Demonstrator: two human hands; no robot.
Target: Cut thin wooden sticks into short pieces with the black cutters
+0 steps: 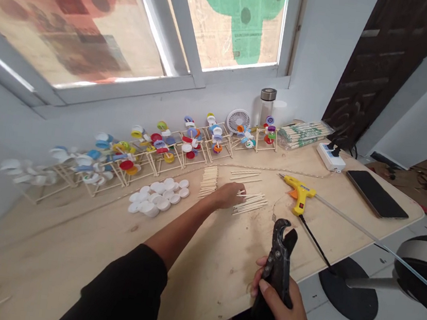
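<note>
My left hand (230, 195) reaches across the table, its fingers closed at the end of a thin wooden stick (253, 195) at the top of a small pile of sticks (250, 206). My right hand (284, 310) is wrapped round the handles of a black pipe cutter (281, 254), held upright over the table's front edge with its jaws apart. A stack of short sticks (209, 181) lies just left of my left hand. A few longer sticks (245, 174) lie behind it. White bottle caps (159, 197) are grouped further left.
Wooden-frame models with coloured caps (160, 146) line the wall. A yellow glue gun (298, 194), a phone (376, 193) and a power strip (330, 158) occupy the right side. Behind stand a small fan (238, 121), a bottle (266, 109) and bagged sticks (304, 135).
</note>
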